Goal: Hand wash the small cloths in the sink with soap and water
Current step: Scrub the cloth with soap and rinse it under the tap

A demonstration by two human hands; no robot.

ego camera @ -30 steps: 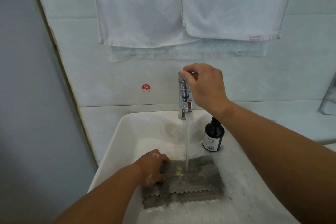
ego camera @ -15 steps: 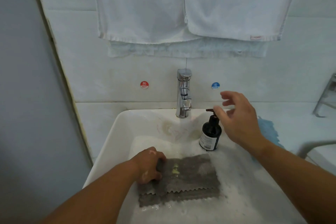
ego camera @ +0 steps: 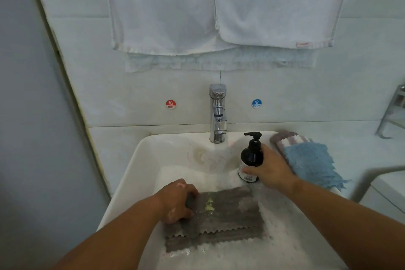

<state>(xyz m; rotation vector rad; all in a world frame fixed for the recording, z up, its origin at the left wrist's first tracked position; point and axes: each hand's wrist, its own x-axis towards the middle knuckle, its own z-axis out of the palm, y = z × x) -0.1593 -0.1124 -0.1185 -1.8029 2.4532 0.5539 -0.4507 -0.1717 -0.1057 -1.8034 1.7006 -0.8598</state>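
Both hands are occupied. The left hand (ego camera: 177, 201) curls over the left end of the folded grey scallop-edged cloth (ego camera: 221, 219) and pins it to the bottom of the white rectangular ceramic sink (ego camera: 131, 171). The right hand (ego camera: 269, 169) wraps fingers and thumb round the body of the dark plastic pump bottle of soap (ego camera: 251, 158). That bottle stands upright at the back right of the sink, just behind the cloth's far right corner. The cloth lies in foamy water with its long axis running left to right across the basin, the scalloped edges nearest the person, and a small yellowish dab (ego camera: 210, 204) sits on its upper face close to the left hand. From the bottle, the cloth's bare middle lies forward and to the left, and the pump spout already points leftward. The right hand is therefore the nearer one for bringing soap over, while the left hand keeps the fabric flat. Any added soap probably needs the bottle lifted or tilted over the middle of the cloth, since the spout now hangs behind the cloth's back edge. No stream shows under the chrome tap (ego camera: 217, 114) at the back. A blue fluffy cloth (ego camera: 311, 164) waits on the worktop (ego camera: 361, 138), just right of the right hand.
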